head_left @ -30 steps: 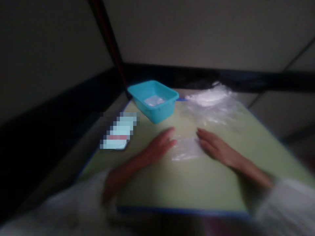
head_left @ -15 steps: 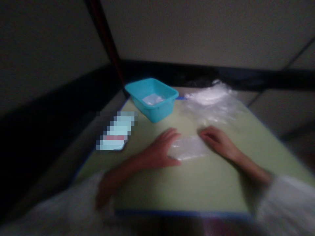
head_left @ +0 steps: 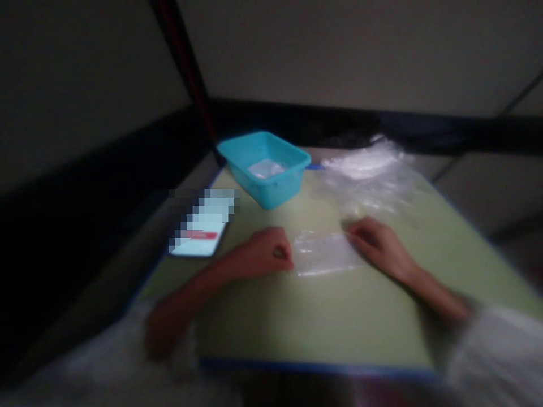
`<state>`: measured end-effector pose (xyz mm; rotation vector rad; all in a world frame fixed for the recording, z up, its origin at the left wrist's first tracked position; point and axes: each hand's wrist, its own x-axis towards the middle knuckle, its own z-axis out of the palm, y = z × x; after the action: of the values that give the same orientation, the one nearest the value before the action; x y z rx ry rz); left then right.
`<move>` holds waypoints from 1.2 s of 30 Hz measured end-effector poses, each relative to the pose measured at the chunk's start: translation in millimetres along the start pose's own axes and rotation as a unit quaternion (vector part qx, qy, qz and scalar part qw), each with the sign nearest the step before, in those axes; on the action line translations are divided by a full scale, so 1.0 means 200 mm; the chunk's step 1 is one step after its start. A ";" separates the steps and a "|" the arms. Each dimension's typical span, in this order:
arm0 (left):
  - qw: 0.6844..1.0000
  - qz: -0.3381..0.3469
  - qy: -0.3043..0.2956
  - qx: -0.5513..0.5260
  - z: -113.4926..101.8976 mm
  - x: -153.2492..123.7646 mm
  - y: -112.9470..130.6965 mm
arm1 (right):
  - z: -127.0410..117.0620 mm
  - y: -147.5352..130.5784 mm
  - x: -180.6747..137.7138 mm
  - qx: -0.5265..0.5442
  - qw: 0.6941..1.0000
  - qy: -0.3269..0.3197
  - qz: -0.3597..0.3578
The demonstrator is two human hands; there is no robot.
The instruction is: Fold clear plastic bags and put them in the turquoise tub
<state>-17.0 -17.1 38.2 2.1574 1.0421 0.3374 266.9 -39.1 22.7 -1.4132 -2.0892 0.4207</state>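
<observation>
A small clear plastic bag (head_left: 324,254) lies flat on the pale green table between my hands. My right hand (head_left: 375,240) is closed at the bag's upper right end, its fingertips pinching or pressing the film there. Just beside the bag's left edge, my left hand (head_left: 269,250) has its fingers curled, with thumb and fingertips together in a ring. Whether a bit of film or anything else is between those tips cannot be made out. The picture is dim and blurred.
A turquoise plastic basket (head_left: 284,194) with some whitish plastic inside stands at the back. Right of it lies a heap of clear plastic bags (head_left: 369,167). A lit phone (head_left: 199,243), partly pixelated, rests at the left table edge. Dark walls surround the green table (head_left: 322,322).
My left hand has drawn slightly left off the bag's end, and its spread fingers have closed into a pinch. My right hand stays at the bag's right end.
</observation>
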 end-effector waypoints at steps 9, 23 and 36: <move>0.999 -0.025 0.010 0.022 0.04 0.00 0.03 | -0.01 0.00 -0.01 -0.017 1.000 -0.013 -0.006; 0.999 -0.046 -0.005 0.017 0.03 0.00 0.01 | -0.01 -0.01 0.00 -0.016 0.999 -0.009 -0.027; 0.999 -0.036 -0.002 0.023 0.05 0.01 0.03 | -0.01 -0.02 0.00 -0.016 0.999 -0.015 -0.035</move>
<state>-6.9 -22.5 35.1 2.1540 1.1323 0.2784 265.8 -40.9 26.1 -1.3559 -2.1723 0.3837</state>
